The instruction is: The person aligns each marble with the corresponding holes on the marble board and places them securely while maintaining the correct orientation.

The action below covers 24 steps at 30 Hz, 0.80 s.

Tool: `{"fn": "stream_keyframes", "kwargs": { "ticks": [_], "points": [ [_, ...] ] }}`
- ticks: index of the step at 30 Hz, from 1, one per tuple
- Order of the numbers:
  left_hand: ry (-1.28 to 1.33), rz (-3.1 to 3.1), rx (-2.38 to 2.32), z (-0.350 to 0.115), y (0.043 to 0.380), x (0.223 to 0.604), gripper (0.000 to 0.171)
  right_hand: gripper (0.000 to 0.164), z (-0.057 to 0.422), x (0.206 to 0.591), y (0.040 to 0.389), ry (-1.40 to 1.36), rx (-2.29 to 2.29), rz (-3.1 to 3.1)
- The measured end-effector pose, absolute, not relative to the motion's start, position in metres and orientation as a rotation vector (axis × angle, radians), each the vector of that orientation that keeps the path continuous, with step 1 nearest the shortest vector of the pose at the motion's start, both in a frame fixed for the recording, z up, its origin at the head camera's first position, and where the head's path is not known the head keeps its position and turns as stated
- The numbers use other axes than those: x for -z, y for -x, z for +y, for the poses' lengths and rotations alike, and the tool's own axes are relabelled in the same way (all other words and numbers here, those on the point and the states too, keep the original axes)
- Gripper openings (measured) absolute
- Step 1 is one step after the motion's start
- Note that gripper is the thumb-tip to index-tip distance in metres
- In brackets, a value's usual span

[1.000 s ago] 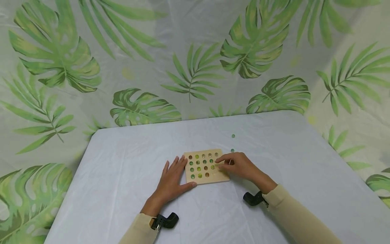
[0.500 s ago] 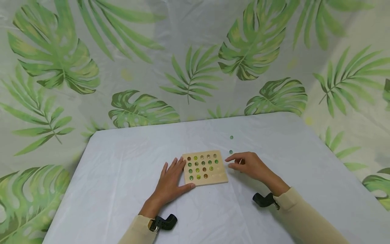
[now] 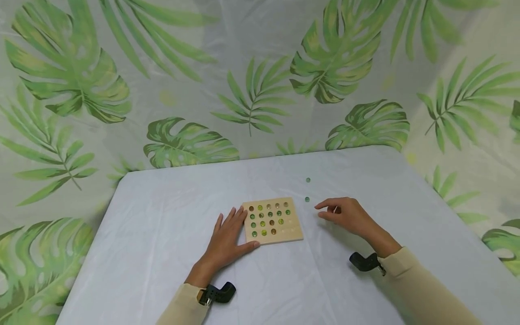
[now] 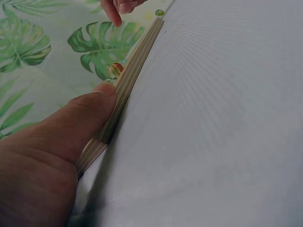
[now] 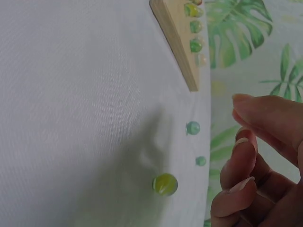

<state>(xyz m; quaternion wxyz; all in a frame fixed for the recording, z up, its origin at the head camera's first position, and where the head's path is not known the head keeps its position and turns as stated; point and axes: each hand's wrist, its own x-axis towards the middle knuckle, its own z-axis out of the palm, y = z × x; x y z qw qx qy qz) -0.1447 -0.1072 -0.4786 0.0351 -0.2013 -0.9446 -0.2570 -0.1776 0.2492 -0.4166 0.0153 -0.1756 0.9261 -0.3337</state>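
A pale wooden board (image 3: 293, 224) lies on the table with rows of marbles seated in its round hollows, in green, yellow-green, brown and clear tones; several hollows at its lower right hold none. My left hand (image 3: 225, 241) rests along the board's left side, fingers spread on its edge and thumb at the near corner. In the left wrist view, the thumb (image 4: 87, 111) lies against the board's side. My right hand (image 3: 345, 215) hovers right of the board, fingers loosely bent, nothing between them. Below it, in the right wrist view, a yellow-green marble (image 5: 165, 184) sits on the cloth.
Two loose green marbles, one nearer (image 3: 307, 199) and one farther (image 3: 308, 180), lie beyond the board's right side. White cloth (image 3: 162, 216) covers the table. A leaf-printed curtain (image 3: 252, 67) rises behind its far edge.
My right hand has moved from the board out to the right. A green marble now shows at the right end of the second row, where its fingertips were. My left hand has stayed put.
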Motion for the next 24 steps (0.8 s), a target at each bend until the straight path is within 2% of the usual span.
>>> {"fn": "stream_keyframes", "kwargs": {
  "ticks": [24],
  "points": [
    [0.621, -2.885, 0.806, -0.106, 0.144, 0.477, 0.094, 0.020, 0.277, 0.434, 0.176, 0.396, 0.992, 2.908]
  ]
}}
